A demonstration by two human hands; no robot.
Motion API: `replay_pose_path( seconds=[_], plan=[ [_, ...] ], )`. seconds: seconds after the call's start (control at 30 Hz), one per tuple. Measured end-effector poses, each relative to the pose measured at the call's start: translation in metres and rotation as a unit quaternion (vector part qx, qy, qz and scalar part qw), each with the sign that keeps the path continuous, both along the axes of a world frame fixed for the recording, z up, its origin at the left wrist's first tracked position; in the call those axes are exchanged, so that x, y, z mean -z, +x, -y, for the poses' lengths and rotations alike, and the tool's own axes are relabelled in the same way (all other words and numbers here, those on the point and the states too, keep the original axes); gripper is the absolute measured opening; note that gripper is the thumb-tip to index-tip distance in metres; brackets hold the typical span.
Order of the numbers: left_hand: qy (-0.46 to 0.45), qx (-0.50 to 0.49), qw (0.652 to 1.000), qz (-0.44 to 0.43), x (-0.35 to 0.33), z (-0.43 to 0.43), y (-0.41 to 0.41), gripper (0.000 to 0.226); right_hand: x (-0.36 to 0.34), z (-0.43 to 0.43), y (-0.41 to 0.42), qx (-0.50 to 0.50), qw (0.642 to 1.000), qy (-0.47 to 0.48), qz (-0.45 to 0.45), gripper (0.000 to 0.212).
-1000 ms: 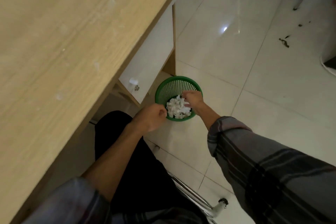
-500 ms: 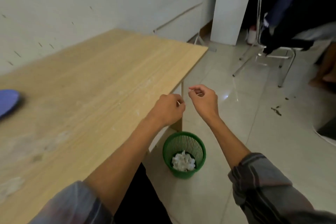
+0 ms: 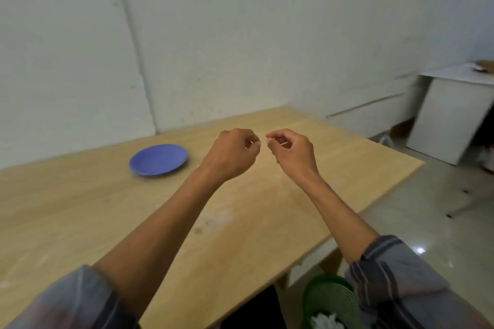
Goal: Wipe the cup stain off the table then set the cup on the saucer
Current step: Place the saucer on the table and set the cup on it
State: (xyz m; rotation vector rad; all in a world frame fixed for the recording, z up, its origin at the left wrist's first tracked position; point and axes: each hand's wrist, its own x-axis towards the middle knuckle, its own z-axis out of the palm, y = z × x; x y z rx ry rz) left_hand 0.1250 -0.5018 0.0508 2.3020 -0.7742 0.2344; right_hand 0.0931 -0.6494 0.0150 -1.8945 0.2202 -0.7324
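Observation:
A blue saucer (image 3: 158, 159) lies empty on the wooden table (image 3: 267, 222), toward the back left. No cup is in view. My left hand (image 3: 232, 155) and my right hand (image 3: 293, 152) hover side by side above the table's middle, to the right of the saucer. Both have their fingers curled in loosely and hold nothing. A faint pale smudge (image 3: 213, 220) marks the tabletop between my forearms.
A green waste basket (image 3: 327, 299) with crumpled white tissue (image 3: 324, 321) stands on the floor by the table's near right corner. A white cabinet (image 3: 451, 112) stands at the far right. A white wall runs behind the table.
My right hand left the tissue in the basket. Both hands rose from the basket to above the table, and my view swung up and left, bringing the saucer into sight.

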Motion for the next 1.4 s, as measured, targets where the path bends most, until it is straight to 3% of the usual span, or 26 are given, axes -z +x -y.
replay_pose_path(
  seconds=[0.3, 0.53, 0.73, 1.07, 1.4],
  plan=[
    [-0.065, -0.193, 0.971, -0.125, 0.030, -0.168, 0.087, 0.023, 0.020, -0.123, 0.110, -0.151, 0.977, 0.033, -0.147, 0.021],
    [-0.160, -0.271, 0.925, -0.211, 0.066, -0.221, 0.144, 0.020, 0.042, -0.149, 0.173, -0.083, 0.976, 0.015, -0.200, 0.020],
    [-0.292, -0.257, 0.857, -0.337, 0.090, -0.216, 0.171, 0.051, 0.051, -0.155, 0.206, -0.070, 0.966, 0.053, -0.244, 0.014],
    [-0.291, -0.279, 0.866, -0.296, 0.099, -0.214, 0.177, 0.044, 0.062, -0.160, 0.215, -0.100, 0.962, 0.091, -0.236, 0.012],
    [-0.359, -0.289, 0.852, -0.246, 0.088, -0.275, 0.138, 0.042, 0.056, -0.218, 0.191, -0.170, 0.956, 0.116, -0.210, 0.019]
  ],
)
